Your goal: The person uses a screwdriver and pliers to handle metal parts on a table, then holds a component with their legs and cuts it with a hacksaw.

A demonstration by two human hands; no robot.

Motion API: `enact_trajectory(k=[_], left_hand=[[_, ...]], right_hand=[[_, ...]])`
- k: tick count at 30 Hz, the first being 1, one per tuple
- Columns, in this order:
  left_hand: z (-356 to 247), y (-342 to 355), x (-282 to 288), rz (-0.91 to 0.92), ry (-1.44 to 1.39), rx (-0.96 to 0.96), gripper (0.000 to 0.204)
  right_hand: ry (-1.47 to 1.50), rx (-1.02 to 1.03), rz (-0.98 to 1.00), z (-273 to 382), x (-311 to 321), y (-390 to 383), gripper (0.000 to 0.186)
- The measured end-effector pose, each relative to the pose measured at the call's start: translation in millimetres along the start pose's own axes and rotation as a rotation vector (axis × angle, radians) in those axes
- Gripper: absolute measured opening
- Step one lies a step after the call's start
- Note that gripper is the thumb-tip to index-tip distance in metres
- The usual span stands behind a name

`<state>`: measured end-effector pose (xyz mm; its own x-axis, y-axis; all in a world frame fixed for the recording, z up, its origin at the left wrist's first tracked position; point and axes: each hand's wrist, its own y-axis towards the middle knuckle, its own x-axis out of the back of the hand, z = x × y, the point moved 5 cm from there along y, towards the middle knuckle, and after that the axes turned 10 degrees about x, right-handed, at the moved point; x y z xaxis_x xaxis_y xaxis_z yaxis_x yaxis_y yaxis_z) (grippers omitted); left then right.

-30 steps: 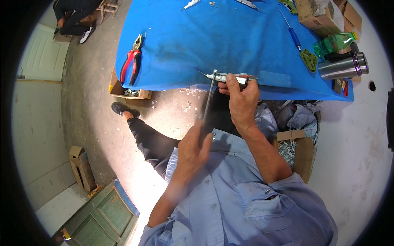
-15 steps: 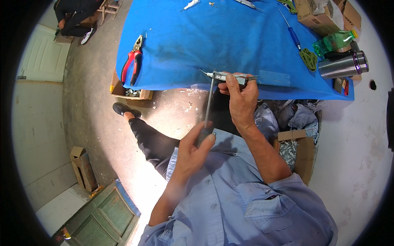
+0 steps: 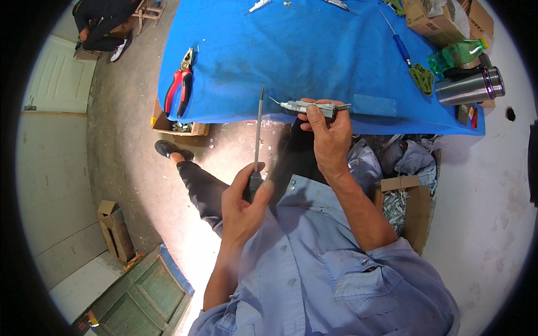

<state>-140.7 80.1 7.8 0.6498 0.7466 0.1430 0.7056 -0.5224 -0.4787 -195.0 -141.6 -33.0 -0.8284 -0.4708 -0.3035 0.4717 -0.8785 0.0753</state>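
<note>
My left hand (image 3: 241, 211) is wrapped round the dark handle of a screwdriver (image 3: 258, 130), whose long metal shaft points up toward the table. The tip stands free, left of a slim white-and-grey part (image 3: 295, 105) with a thin wire at each end. My right hand (image 3: 332, 137) pinches that part between thumb and fingers at the table's front edge. Its kind I cannot make out. Red-and-black pliers (image 3: 181, 84) lie at the left of the blue-covered table (image 3: 252, 61).
At the right lie a blue-handled screwdriver (image 3: 401, 49), a green bottle (image 3: 457, 56) and a steel flask (image 3: 468, 89). Cardboard boxes (image 3: 431, 25) stand behind them. Below the table, an open box (image 3: 395, 210) holds many small metal pieces. Another person (image 3: 103, 25) sits far left.
My left hand has drawn the screwdriver left and down, so its tip has come away from the part. The right hand holds the part in nearly the same place.
</note>
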Motion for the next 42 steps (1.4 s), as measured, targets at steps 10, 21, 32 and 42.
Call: enact_trajectory(k=[10,21,32,42], left_hand=[[-8,-6,14,-0.122,0.160,-0.028,0.041],[-3,-33,7,-0.046,0.543,-0.324,0.042],[-10,-26,2,-0.065,0.578,-0.353,0.042],[-20,-22,8,-0.032,0.757,-0.269,0.051]], right_hand=[[0.016,-0.106,0.048,16,-5,-9,0.025],[0.004,-0.168,-0.029,12,-2,-9,0.025],[-0.029,-0.076,0.002,11,-6,-11,0.023],[-0.103,0.008,0.065,8,-4,-10,0.022]])
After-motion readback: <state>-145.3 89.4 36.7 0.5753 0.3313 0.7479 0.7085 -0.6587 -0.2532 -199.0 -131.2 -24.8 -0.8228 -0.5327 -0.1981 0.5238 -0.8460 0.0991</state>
